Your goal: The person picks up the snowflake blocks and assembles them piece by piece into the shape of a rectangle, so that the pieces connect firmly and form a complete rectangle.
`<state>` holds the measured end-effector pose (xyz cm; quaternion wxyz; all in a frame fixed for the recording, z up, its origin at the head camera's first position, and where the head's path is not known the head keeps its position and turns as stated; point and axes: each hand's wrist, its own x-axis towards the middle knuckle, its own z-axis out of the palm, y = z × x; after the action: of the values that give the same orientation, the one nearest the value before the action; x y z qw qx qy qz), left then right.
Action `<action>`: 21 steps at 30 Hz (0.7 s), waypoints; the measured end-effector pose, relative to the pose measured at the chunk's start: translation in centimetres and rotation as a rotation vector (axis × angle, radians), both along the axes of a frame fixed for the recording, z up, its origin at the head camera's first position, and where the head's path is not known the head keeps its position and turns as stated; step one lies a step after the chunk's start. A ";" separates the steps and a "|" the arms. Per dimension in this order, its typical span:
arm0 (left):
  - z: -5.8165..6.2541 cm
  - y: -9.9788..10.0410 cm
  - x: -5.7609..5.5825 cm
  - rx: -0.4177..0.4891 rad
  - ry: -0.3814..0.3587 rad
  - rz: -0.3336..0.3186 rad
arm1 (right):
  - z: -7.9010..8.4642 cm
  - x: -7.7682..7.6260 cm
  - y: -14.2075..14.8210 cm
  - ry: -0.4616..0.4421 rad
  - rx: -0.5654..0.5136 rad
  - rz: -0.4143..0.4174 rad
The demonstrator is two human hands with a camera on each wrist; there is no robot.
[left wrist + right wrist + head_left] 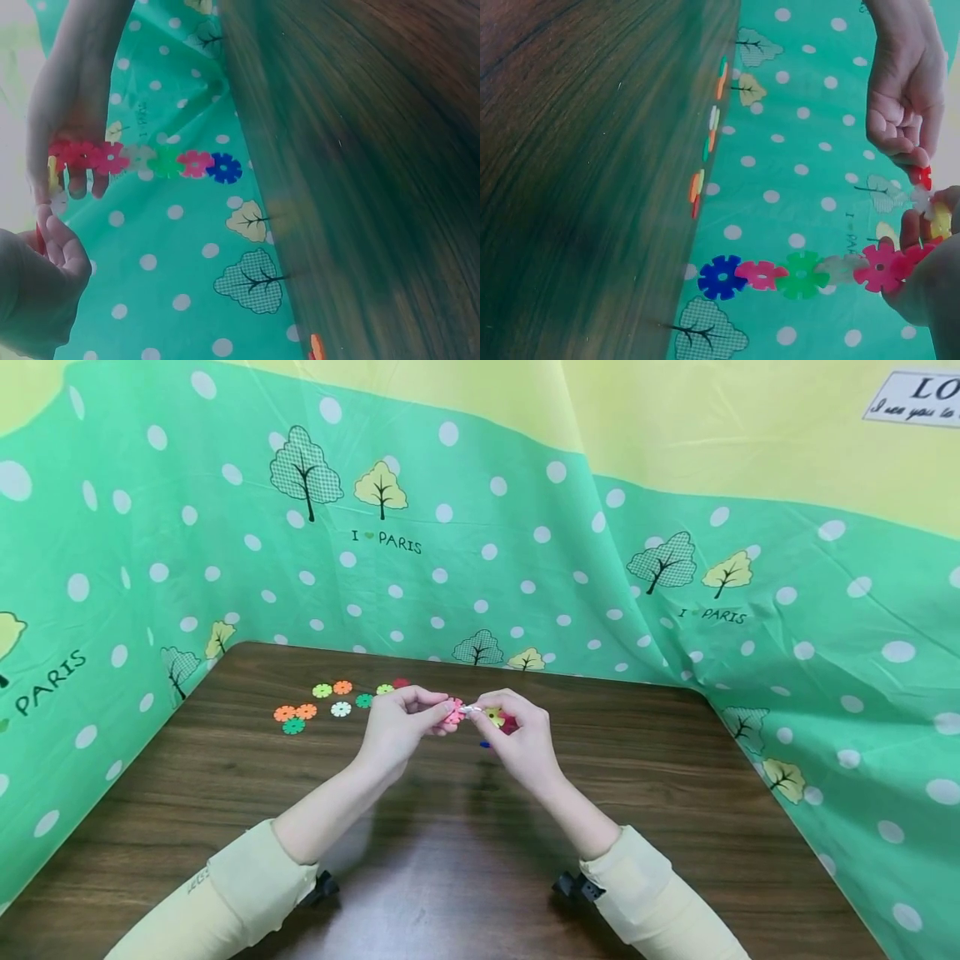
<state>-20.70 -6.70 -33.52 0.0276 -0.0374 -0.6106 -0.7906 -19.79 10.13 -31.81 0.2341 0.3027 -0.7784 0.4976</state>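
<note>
In the head view my left hand pinches a pinkish-red notched plastic disc between thumb and fingers. My right hand grips a chain of interlocked snowflake discs by its white disc and yellow disc. The red disc touches or meets the white one; whether they are interlocked I cannot tell. From the right hand the chain hangs down: pink disc, clear whitish disc, green disc, another pink disc and a blue disc at its end.
Loose discs lie on the brown wooden table, left of and behind the hands: orange disc, green disc, white disc, yellow-green disc and several others. A green dotted cloth hangs around the table's edges.
</note>
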 end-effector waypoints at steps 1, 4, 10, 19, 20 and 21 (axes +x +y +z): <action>0.0 0.1 0.1 -0.003 0.006 0.007 | 0.0 0.0 0.1 -0.002 -0.006 0.002; 0.1 0.4 0.3 -0.011 0.031 0.023 | 0.0 0.1 0.1 -0.025 -0.031 0.017; 0.2 0.5 0.4 0.040 0.028 0.022 | 0.0 0.2 0.1 -0.080 -0.059 0.034; 0.0 0.5 0.5 0.087 0.007 -0.005 | -0.1 0.1 0.1 -0.115 -0.071 0.016; 0.0 0.4 0.6 0.075 0.029 -0.011 | 0.1 0.1 0.1 -0.135 -0.067 0.009; 0.1 0.4 0.6 0.058 0.051 -0.019 | 0.3 0.1 0.2 -0.156 -0.062 0.001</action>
<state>-20.11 -6.35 -33.41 0.0368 -0.0626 -0.5863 -0.8068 -19.64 10.33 -31.54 0.1816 0.2562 -0.7783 0.5437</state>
